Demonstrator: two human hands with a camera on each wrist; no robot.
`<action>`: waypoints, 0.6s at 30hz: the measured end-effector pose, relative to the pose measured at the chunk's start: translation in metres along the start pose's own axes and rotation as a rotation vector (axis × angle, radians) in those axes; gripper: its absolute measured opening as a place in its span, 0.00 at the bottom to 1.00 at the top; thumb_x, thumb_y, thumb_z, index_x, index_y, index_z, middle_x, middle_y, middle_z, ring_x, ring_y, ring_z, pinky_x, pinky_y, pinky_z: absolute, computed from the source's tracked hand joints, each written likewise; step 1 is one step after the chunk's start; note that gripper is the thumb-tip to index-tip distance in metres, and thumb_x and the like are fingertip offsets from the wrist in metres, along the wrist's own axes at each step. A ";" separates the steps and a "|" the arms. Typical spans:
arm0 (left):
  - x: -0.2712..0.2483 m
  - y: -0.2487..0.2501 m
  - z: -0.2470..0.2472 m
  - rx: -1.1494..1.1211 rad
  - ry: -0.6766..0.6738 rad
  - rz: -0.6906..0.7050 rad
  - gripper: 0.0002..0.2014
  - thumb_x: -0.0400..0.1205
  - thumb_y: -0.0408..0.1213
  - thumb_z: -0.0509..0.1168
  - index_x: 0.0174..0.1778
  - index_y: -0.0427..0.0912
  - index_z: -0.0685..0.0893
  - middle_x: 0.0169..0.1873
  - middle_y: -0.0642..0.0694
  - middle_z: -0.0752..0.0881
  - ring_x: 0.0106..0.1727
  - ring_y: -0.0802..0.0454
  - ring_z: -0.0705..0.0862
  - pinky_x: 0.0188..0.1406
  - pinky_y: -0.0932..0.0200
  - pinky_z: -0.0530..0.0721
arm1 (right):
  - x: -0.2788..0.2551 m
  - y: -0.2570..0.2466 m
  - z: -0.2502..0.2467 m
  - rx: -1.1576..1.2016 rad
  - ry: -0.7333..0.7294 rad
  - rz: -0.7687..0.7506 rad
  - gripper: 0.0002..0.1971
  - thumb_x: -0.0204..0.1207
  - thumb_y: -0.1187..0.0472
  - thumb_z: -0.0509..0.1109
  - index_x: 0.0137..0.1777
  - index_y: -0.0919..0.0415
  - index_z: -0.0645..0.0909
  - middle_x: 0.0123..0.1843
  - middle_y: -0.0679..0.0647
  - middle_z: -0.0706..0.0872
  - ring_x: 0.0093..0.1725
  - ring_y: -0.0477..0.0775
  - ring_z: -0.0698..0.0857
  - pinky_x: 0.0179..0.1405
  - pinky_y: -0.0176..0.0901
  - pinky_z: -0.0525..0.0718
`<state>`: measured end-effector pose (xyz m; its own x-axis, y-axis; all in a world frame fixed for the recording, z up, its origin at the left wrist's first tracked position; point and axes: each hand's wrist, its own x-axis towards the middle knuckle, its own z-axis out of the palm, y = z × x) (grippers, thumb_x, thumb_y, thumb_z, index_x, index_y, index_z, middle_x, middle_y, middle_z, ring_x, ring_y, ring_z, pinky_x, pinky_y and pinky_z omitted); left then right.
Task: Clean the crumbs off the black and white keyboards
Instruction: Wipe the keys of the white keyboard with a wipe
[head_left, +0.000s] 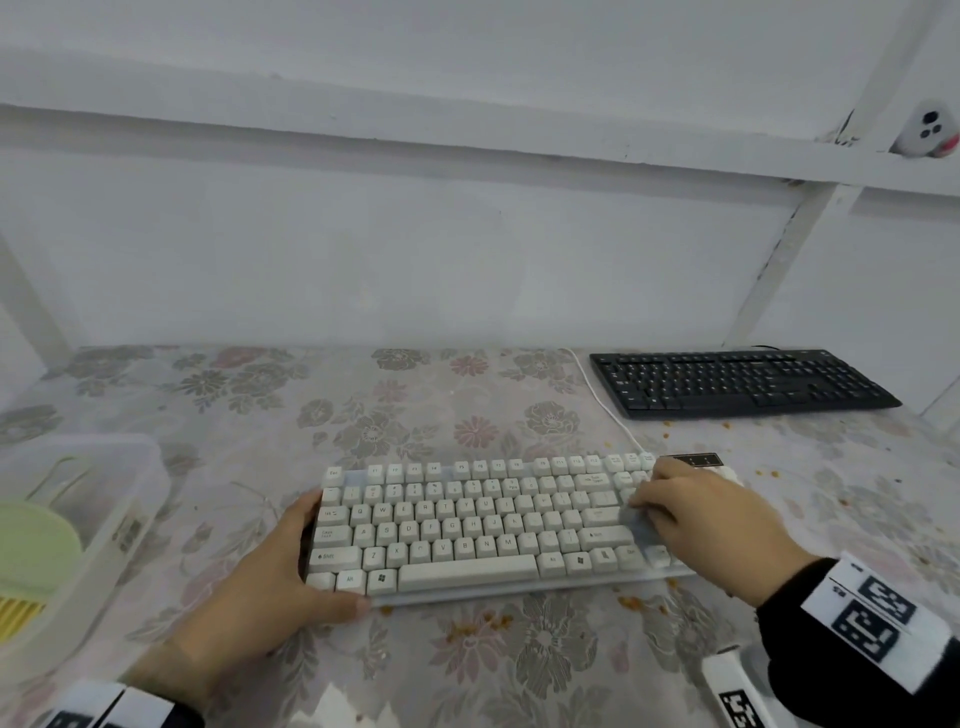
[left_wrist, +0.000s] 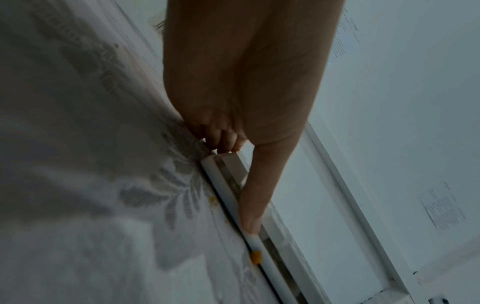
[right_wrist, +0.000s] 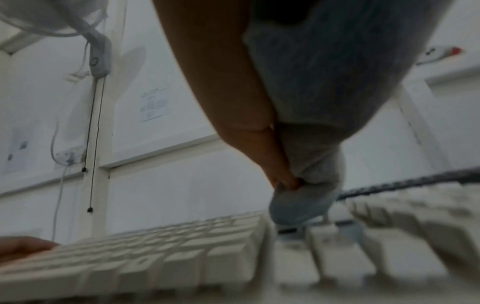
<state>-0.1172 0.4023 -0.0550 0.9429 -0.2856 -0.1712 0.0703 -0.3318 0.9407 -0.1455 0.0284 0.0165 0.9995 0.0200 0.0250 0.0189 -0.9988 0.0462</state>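
Setting: white panelled wall behind a desk (head_left: 467, 395) covered with a floral cloth; orange crumbs (head_left: 631, 603) lie scattered on the cloth in front of the near keyboard and to its right.
White keyboard (head_left: 467, 525): lies flat on the desk, centre foreground, its white cable running back toward the wall.
Black keyboard (head_left: 737, 382): far right, well apart from the white one, against the wall; a few crumbs lie just in front of it.
Left hand (head_left: 275, 571): clasps the keyboard's left end, thumb laid along the front edge, fingers curled round the side. The left wrist view shows a crumb on the front rim just beyond the thumb tip.
Right hand (head_left: 696, 514): fingers curled down over the right-hand key block. The right wrist view shows a pale grey cloth (right_wrist: 306, 197) pinched at the fingertips and pressed onto the keys.
Step in hand (judgement): wiping the white keyboard's key tops while the other hand braces it.
Procedure: keep the left clasp firm so the board does not skid on the smooth cover. Draw the cloth along each row toward one edge. Use light pressure; heavy pressure is likely to push crumbs between the keys.
Caution: crumbs swept off the front edge will join those on the desk and need collecting.
Container (head_left: 78, 525): clear plastic tub at left, holding a green brush-like tool (head_left: 31, 566).
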 end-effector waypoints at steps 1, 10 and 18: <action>0.000 0.000 0.000 0.008 -0.001 -0.001 0.65 0.36 0.62 0.85 0.73 0.64 0.65 0.57 0.75 0.82 0.59 0.67 0.85 0.65 0.52 0.82 | -0.002 0.001 0.005 0.007 0.029 -0.040 0.09 0.77 0.62 0.67 0.42 0.48 0.85 0.41 0.42 0.72 0.38 0.51 0.77 0.28 0.43 0.73; 0.000 -0.002 0.000 0.032 0.006 0.004 0.61 0.43 0.54 0.86 0.74 0.64 0.65 0.59 0.74 0.82 0.60 0.66 0.84 0.66 0.51 0.81 | 0.000 0.023 0.009 -0.132 0.053 0.067 0.09 0.80 0.52 0.65 0.40 0.50 0.83 0.39 0.45 0.70 0.39 0.55 0.82 0.23 0.41 0.62; 0.000 -0.002 0.000 0.011 0.001 0.033 0.59 0.39 0.60 0.85 0.68 0.69 0.66 0.59 0.74 0.82 0.59 0.68 0.84 0.63 0.56 0.82 | -0.001 0.003 -0.003 -0.054 -0.061 -0.074 0.13 0.82 0.57 0.58 0.55 0.45 0.84 0.49 0.43 0.76 0.51 0.50 0.82 0.29 0.39 0.68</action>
<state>-0.1172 0.4028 -0.0572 0.9451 -0.2954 -0.1395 0.0355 -0.3318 0.9427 -0.1462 0.0254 0.0199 0.9952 0.0891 -0.0409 0.0928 -0.9907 0.0997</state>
